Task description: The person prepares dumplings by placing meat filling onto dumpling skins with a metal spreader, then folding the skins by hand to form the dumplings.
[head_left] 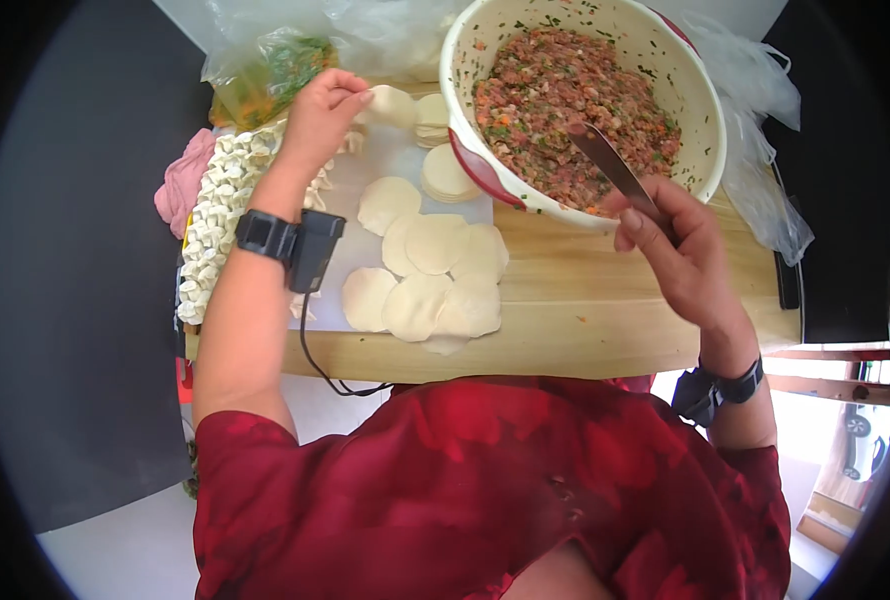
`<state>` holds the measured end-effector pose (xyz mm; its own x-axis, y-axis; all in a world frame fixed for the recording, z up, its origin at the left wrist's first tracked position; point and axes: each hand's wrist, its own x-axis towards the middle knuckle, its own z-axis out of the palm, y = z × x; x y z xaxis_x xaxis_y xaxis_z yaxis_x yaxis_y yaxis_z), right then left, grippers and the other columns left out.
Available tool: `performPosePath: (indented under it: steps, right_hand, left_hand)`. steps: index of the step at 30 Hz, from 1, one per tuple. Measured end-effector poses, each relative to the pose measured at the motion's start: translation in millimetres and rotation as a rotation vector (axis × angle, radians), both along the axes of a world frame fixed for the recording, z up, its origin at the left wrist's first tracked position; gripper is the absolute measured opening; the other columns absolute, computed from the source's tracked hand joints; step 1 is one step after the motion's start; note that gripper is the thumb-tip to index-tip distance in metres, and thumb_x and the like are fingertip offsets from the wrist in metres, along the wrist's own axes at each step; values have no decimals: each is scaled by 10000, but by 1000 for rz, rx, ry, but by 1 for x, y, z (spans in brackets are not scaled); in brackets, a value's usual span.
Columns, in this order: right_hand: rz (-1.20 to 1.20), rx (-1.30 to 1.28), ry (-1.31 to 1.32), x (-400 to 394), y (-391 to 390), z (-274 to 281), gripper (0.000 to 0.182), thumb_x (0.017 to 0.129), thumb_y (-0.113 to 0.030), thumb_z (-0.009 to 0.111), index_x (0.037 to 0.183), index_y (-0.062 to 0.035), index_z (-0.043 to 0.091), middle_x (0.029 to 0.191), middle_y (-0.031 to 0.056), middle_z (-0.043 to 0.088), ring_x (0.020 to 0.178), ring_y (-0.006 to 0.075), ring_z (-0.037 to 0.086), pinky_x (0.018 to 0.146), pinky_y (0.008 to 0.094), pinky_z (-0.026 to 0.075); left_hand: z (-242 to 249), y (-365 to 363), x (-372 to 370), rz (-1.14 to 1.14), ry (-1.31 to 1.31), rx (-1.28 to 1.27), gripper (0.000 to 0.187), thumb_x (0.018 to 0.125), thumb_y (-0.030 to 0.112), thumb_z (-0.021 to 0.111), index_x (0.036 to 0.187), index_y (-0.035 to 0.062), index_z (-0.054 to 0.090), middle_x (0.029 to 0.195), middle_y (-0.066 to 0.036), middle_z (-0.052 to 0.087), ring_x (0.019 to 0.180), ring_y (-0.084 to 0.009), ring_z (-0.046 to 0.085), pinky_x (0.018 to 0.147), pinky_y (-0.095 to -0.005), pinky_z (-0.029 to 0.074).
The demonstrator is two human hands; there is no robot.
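My left hand (327,112) pinches the edge of a round dumpling wrapper (393,106) at the back of the board. In my right hand (680,245) is a flat metal spreader (615,168), its tip over the meat filling (570,105) with a little of it stuck on. The filling is minced meat with bits of green and orange, inside a large cream bowl (710,165). Beside the bowl sit two small wrapper stacks (449,173). Several loose wrappers (437,243) overlap nearer my body.
Rows of folded dumplings (215,225) line the left side, partly behind my left forearm. A pink cloth (184,182) lies beyond them. Plastic bags, one with greens (300,75), stand at the back; another bag (765,160) lies right of the bowl. The wooden table (585,320) has a curved front edge.
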<state>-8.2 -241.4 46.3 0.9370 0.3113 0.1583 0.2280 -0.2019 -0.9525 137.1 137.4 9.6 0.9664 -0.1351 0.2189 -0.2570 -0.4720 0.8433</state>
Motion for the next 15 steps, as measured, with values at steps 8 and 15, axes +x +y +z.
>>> performPosePath:
  steps: [8, 15]
  right_hand:
    - [-35, -653, -385, 44, -31, 14, 142, 847, -127, 585, 858, -8, 663, 728, 158, 614, 710, 298, 617, 658, 407, 473]
    - [49, -985, -252, 69, -18, -1, 131, 763, -59, 615, 850, -1, 693, 811, 171, 662, 789, 357, 630, 724, 417, 499]
  left_hand:
    - [29, -38, -66, -31, 290, -747, 168, 975, 170, 549, 1093, 52, 541, 1074, -74, 644, 932, -158, 647, 809, -326, 544]
    - [6, -90, -139, -84, 709, -866, 303, 1010, 207, 472, 1233, 7, 517, 1190, -114, 623, 1091, -200, 627, 899, -347, 547]
